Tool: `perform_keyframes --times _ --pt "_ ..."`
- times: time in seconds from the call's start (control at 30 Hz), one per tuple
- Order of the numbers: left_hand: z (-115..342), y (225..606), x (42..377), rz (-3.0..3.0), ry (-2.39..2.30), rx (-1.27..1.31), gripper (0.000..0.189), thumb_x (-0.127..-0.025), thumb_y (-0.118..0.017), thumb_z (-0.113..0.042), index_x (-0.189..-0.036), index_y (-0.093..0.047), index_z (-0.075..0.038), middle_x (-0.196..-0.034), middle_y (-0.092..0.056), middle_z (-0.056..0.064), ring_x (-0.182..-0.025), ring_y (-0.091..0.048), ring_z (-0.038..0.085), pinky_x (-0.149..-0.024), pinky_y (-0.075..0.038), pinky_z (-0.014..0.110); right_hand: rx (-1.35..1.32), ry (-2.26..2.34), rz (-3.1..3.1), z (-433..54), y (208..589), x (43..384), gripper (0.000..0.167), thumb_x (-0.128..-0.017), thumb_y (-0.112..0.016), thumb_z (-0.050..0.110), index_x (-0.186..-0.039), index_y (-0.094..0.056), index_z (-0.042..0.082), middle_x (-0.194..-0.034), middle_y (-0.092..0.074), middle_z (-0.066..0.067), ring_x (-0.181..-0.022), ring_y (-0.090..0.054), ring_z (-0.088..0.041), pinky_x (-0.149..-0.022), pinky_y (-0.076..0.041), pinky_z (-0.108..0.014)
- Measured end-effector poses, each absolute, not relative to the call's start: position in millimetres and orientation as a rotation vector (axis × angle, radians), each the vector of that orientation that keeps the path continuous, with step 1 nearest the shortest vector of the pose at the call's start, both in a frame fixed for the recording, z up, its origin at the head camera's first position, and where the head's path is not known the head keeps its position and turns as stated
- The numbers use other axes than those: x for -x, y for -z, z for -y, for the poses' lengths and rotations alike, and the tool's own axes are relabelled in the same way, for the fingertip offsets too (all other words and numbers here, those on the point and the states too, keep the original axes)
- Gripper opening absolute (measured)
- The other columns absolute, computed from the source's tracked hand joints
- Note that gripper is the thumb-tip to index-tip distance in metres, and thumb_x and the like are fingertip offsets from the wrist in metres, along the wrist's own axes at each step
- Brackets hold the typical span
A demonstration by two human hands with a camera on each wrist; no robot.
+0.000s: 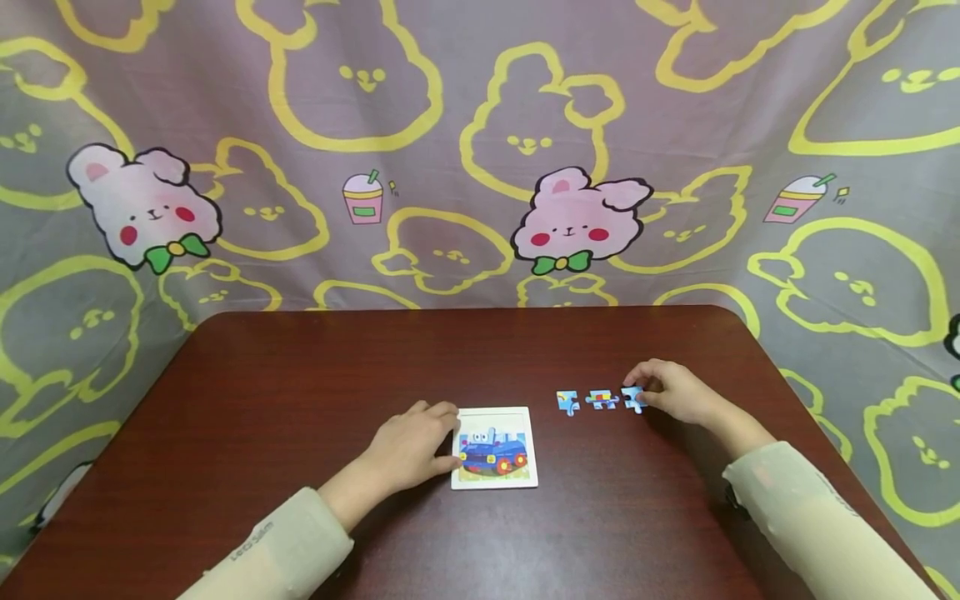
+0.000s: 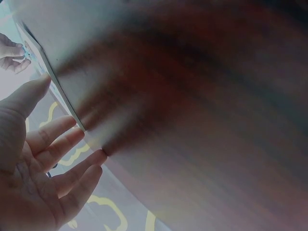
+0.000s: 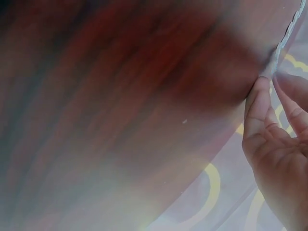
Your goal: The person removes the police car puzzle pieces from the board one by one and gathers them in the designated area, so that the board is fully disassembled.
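A square jigsaw puzzle board [image 1: 531, 450] with a white border lies on the table, showing a blue cartoon car with red wheels. My left hand [image 1: 411, 443] rests at its left side, thumb and fingertips at the edge, fingers loosely spread. In the left wrist view, the thumb and two fingers of this hand [image 2: 43, 154] meet the board's thin edge. Over to the right, three loose jigsaw pieces lie in a row. My right hand [image 1: 675, 392] pinches the rightmost blue piece [image 1: 633, 398] between thumb and fingers; its fingers hide part of that piece.
The left piece [image 1: 567, 402] and the middle piece [image 1: 602, 399], with red and yellow on it, lie beside the right hand. All sit on a dark red-brown table [image 1: 300, 367]. A patterned cloth [image 1: 450, 167] hangs behind the table and along its sides.
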State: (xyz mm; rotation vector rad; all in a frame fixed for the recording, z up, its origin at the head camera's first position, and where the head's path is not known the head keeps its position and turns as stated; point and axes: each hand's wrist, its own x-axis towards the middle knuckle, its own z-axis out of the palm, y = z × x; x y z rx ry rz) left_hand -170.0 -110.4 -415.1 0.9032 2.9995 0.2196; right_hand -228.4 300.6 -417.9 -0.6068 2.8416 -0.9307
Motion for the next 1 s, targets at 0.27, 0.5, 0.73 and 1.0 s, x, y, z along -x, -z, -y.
perform_keyframes --times 0.27,0.5,0.73,1.0 --pt "109.0 415.2 170.7 -3.001 -0.225 -0.919 0.041 -0.080 -0.081 -0.041 -0.110 -0.072 -0.014 -0.130 -0.064 0.002 -0.110 -0.061 0.030 -0.073 -0.057 0.046 0.592 0.896 -2.879 -307.7 415.5 227.3 0.015 -0.088 -0.069 0.001 -0.102 -0.069 0.003 -0.092 -0.067 -0.006 -0.080 -0.058 -0.012 -0.069 -0.048 -0.025" --pt "109.2 414.7 170.3 -2.999 -0.212 -0.912 0.041 -0.079 -0.082 -0.041 -0.108 -0.072 -0.014 -0.128 -0.065 0.002 -0.108 -0.062 0.031 -0.073 -0.057 0.046 0.673 0.932 -2.862 -276.5 402.6 221.5 0.015 -0.090 -0.068 0.004 -0.105 -0.069 0.005 -0.094 -0.067 -0.003 -0.085 -0.057 -0.013 -0.073 -0.048 -0.029" --pt "109.9 415.1 170.2 -3.004 -0.213 -0.916 0.041 -0.079 -0.081 -0.041 -0.109 -0.072 -0.014 -0.128 -0.065 0.001 -0.108 -0.062 0.031 -0.072 -0.057 0.047 0.883 0.969 -2.713 -211.0 397.6 219.7 0.016 -0.090 -0.068 0.004 -0.106 -0.069 0.005 -0.089 -0.067 0.001 -0.081 -0.058 -0.008 -0.073 -0.051 -0.026" --pt "109.2 414.9 170.5 -3.000 -0.221 -0.891 0.042 -0.078 -0.082 -0.041 -0.109 -0.073 -0.014 -0.128 -0.066 0.002 -0.109 -0.062 0.029 -0.074 -0.057 0.046 0.994 0.887 -2.550 -150.1 400.1 215.7 0.015 -0.092 -0.068 0.010 -0.107 -0.070 0.007 -0.085 -0.066 0.004 -0.077 -0.054 -0.006 -0.071 -0.048 -0.024"
